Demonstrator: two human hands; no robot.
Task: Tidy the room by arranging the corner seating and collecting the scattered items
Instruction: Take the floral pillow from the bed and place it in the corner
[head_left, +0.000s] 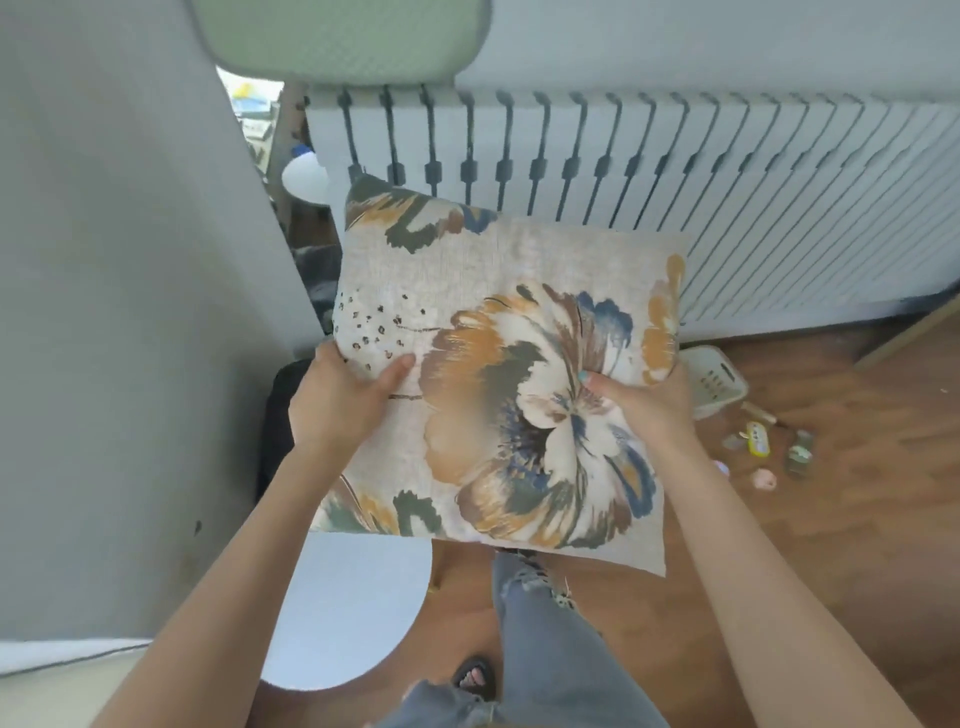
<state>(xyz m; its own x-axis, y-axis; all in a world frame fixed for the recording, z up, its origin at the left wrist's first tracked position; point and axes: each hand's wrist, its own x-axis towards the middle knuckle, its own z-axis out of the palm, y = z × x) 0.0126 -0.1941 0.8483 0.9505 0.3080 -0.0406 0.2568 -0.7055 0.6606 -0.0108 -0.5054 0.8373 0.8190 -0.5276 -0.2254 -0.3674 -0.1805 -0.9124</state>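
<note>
A square floral cushion (498, 322), beige with orange, blue and green flowers, is held up in the air in front of me. My left hand (337, 400) grips its left edge, thumb on the front face. My right hand (644, 400) grips its right side, thumb pressed into the flower print. The grey upholstered seat back (130, 312) rises at the left. Several small scattered items (769, 452) lie on the wooden floor at the right.
A white radiator cover (727, 197) runs along the far wall. A pale plastic basket (717, 379) lies on the floor behind the cushion's right edge. A round white stool top (343, 608) stands below the cushion. My leg in grey jeans (550, 649) is at the bottom.
</note>
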